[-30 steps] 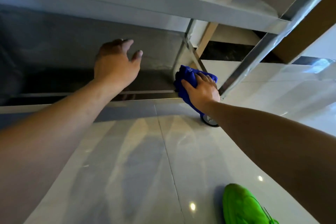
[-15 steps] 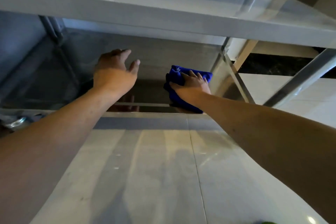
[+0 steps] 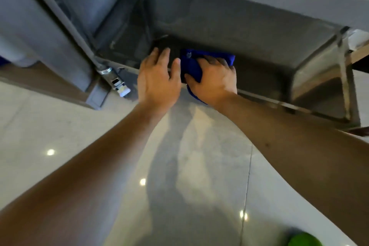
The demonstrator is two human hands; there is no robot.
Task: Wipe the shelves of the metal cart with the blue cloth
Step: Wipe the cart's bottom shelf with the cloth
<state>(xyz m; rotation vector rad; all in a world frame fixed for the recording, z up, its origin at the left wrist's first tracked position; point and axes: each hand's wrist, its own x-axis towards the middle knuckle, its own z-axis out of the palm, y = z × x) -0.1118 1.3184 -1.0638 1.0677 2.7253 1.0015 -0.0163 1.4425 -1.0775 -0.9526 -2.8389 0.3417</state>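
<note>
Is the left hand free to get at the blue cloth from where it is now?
Probably yes. The left hand is open, holds nothing and lies right beside the blue cloth, with nothing between them. The right hand covers part of the cloth, but its near side is exposed.

Glossy pale tiled floor (image 3: 83, 138), one dark grout line running toward the near edge, small bright light reflections scattered on it. Bright green shoe (image 3: 304, 240) at lower right, cut off by the frame, resting on the floor.
</note>
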